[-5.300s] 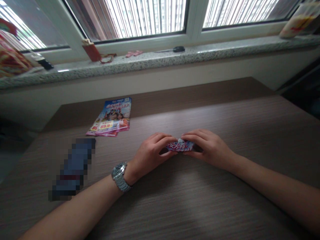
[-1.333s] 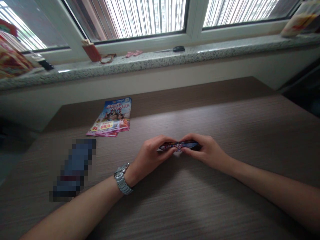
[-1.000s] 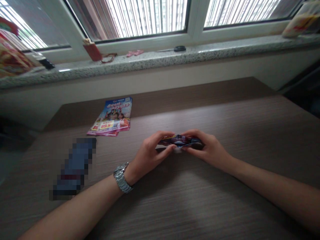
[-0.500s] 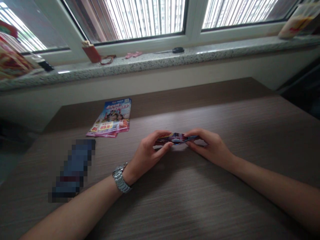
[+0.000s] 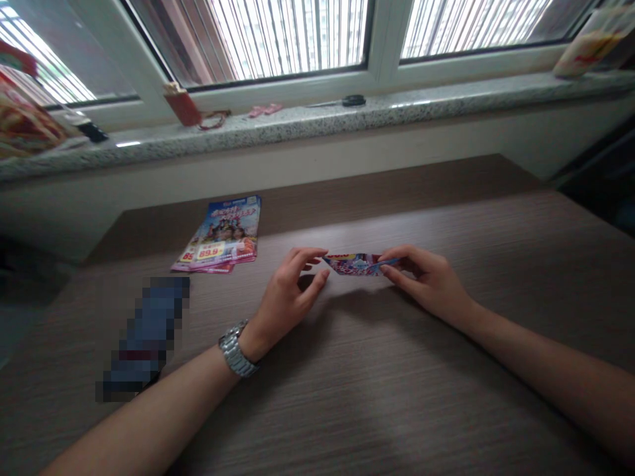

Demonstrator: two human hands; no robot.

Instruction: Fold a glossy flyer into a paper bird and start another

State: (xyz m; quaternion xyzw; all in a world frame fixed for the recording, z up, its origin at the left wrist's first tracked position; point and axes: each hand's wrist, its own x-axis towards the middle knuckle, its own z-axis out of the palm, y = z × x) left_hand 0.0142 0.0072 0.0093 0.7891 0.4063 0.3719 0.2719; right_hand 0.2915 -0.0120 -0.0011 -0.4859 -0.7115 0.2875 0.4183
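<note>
A small folded paper flyer [image 5: 353,264], printed in red, blue and yellow, is held just above the table. My right hand [image 5: 429,274] pinches its right end between thumb and fingers. At the flyer's left end, my left hand [image 5: 288,291] has its thumb and fingers apart, the fingertips close to the paper's corner. Whether the left fingertips touch that corner I cannot tell. A metal-banded watch [image 5: 238,348] is on my left wrist.
On the brown wooden table [image 5: 317,410], a stack of printed flyers [image 5: 223,231] lies at the back left. Nearer sits a pixelated dark oblong [image 5: 146,334]. The granite windowsill [image 5: 297,125] bears a red box [image 5: 182,106], pink pieces [image 5: 265,110] and a black-handled tool [image 5: 353,100].
My left hand has opened and drawn slightly left, off its grip on the flyer. The flyer has turned to show more of its printed side, still in my right hand.
</note>
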